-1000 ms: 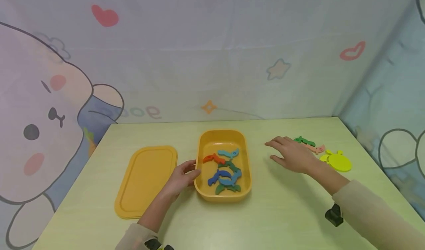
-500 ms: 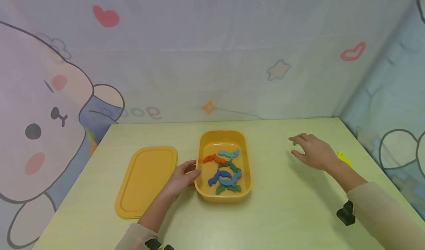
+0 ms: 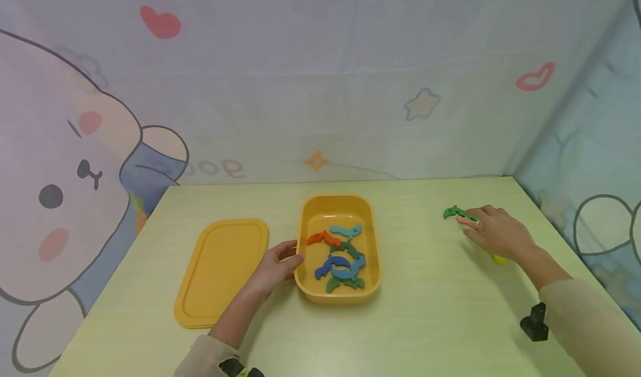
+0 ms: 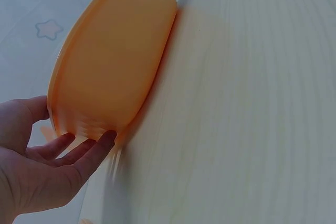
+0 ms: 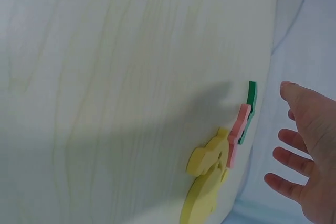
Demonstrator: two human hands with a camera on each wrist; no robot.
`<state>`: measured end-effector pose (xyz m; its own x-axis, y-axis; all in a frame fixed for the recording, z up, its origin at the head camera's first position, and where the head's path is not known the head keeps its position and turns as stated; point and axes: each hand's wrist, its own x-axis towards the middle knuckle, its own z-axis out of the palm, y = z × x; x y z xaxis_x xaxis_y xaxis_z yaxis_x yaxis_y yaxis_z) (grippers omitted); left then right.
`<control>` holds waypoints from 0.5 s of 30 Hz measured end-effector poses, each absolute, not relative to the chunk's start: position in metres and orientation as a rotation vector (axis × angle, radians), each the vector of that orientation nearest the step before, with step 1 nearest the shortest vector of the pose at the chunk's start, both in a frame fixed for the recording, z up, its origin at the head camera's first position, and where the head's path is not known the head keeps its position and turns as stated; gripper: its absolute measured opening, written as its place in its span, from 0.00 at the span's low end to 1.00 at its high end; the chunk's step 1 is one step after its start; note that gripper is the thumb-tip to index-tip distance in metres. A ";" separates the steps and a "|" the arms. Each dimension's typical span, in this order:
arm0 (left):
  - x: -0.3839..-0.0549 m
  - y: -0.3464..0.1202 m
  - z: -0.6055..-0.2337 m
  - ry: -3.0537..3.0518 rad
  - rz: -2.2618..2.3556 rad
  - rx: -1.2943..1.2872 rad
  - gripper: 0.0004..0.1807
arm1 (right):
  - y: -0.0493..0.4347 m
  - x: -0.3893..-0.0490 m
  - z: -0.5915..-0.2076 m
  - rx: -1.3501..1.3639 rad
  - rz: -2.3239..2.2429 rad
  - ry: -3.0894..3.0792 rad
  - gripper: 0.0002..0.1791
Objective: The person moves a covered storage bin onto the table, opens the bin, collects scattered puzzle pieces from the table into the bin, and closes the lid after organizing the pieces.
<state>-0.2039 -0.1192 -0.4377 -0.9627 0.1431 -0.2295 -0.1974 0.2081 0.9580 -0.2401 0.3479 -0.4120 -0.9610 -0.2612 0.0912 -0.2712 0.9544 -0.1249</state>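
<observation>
A deep yellow plastic box (image 3: 373,243) stands in the middle of the table, with several flat bird-shaped pieces in it: orange (image 3: 324,239), light blue (image 3: 346,231), dark blue (image 3: 328,266) and green among them. My left hand (image 3: 277,264) holds the box by its left side, thumb at the rim and fingertips against the outer wall (image 4: 105,61). On the right, my right hand (image 3: 501,232) hovers with parted fingers over a green bird-shaped piece (image 3: 453,213), a pink one (image 5: 239,129) and yellow rounded pieces (image 5: 205,187). Nothing is in its grasp. The hand hides most of the yellow pieces in the head view.
A yellow lid (image 3: 222,271) lies flat on the table left of the box, beside my left forearm. Printed cloth (image 3: 250,88) hangs along the table's back edge and right side.
My right hand has moved to the right, from beside the small pieces to above them, first covering and then uncovering the green one. The left hand and box stay in place.
</observation>
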 end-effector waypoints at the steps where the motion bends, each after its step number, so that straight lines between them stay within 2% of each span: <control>1: -0.204 -0.119 -0.438 2.217 1.822 -0.052 0.27 | 0.350 -0.239 -0.413 0.408 0.214 -3.028 0.28; 15: -0.206 -0.121 -0.439 2.219 1.797 -0.052 0.27 | 0.372 -0.229 -0.433 0.346 0.190 -3.057 0.28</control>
<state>-0.2057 -0.1206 -0.4385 -0.9589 0.1497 -0.2412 -0.2048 0.2239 0.9529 -0.2292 0.3719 -0.4326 -0.9730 -0.2189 0.0728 -0.2262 0.9672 -0.1156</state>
